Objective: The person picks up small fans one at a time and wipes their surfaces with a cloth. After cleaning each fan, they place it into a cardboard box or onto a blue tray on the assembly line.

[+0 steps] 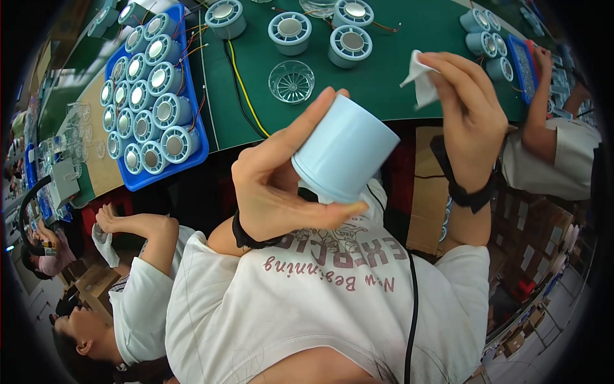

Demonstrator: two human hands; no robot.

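Observation:
My left hand (275,173) grips a smooth light-blue plastic cup-shaped housing (350,148) by its side, the thumb along its lower rim and the fingers near its upper end. The housing is tilted, and its inside does not show. Raised to the right of it, my right hand (470,109) pinches a small folded white cloth or tissue (422,80) between thumb and fingers. The cloth is apart from the housing. Just beyond the left fingertips, a clear ribbed glass-like dish (291,82) stands on the green table (256,48).
At the left, a blue tray (203,150) holds several light-blue round units with silver discs and thin wires. More such units (290,32) stand at the back. Black and yellow cables (246,96) cross the table. Co-workers sit left (144,307) and right (556,141).

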